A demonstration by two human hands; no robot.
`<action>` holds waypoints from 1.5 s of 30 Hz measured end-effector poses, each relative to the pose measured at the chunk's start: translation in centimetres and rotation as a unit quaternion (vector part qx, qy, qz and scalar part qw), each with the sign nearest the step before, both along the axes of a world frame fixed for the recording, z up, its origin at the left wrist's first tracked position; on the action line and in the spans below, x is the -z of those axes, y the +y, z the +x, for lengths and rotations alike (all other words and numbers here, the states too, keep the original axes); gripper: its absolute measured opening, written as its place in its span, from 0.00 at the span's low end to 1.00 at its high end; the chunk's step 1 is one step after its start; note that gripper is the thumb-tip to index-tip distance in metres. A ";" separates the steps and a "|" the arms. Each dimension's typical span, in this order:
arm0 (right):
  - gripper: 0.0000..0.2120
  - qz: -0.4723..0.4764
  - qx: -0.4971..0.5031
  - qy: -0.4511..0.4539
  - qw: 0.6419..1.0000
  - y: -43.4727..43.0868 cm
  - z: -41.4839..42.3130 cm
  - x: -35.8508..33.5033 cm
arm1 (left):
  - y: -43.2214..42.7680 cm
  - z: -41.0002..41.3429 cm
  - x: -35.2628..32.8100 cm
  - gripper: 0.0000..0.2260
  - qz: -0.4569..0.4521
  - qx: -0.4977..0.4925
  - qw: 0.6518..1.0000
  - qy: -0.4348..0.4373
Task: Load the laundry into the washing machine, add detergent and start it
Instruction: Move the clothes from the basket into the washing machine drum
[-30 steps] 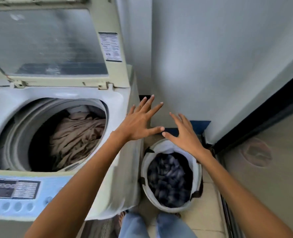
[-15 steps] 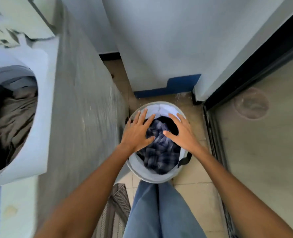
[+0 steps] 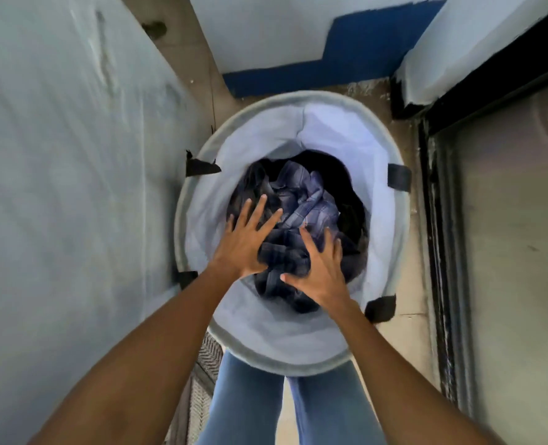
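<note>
A round pale laundry basket (image 3: 356, 130) with black handle tabs stands on the floor right below me. Dark blue plaid clothes (image 3: 301, 203) lie crumpled inside it. Both my hands are down inside the basket. My left hand (image 3: 245, 242) has its fingers spread straight over the left side of the clothes. My right hand (image 3: 319, 271) lies on the pile's near right part with fingers spread and their tips sinking into the fabric. The washing machine's side wall (image 3: 73, 171) fills the left; its drum is out of view.
A white wall with a blue painted base (image 3: 314, 69) stands behind the basket. A dark-framed glass door (image 3: 507, 220) runs along the right. My jeans-clad legs (image 3: 247, 409) are below the basket, with a patterned mat (image 3: 199, 380) at their left on the tiled floor.
I have bent down over the basket and the washer's drum has left the view. Both hands have gone from above the rim down onto the plaid clothes.
</note>
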State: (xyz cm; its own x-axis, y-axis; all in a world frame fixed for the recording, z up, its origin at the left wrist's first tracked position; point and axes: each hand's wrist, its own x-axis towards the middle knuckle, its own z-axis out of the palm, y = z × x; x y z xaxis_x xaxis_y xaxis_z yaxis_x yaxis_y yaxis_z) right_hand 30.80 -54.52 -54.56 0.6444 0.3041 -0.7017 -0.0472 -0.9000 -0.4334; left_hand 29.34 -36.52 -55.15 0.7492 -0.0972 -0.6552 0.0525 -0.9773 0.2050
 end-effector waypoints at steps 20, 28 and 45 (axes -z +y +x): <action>0.34 -0.088 -0.064 -0.078 0.991 1.4 0.9 10.5 | -0.3 1.9 13.0 0.31 -0.149 -0.092 0.984 -0.022; 0.24 -0.036 -0.064 -0.085 0.994 1.0 2.2 5.8 | -0.7 1.5 7.7 0.28 -0.147 -0.110 0.982 -0.043; 0.28 0.051 -0.075 -0.195 0.976 1.1 5.0 -15.0 | 0.8 2.5 -14.0 0.26 -0.142 -0.150 0.961 -0.185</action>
State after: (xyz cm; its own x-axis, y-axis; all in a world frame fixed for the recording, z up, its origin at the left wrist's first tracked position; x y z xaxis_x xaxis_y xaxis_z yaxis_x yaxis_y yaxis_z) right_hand 35.77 -53.46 -39.57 0.7995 0.4714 -0.3723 0.2693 -0.8353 -0.4793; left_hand 31.85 -35.73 -41.20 0.9481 0.0235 -0.3170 0.1946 -0.8314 0.5205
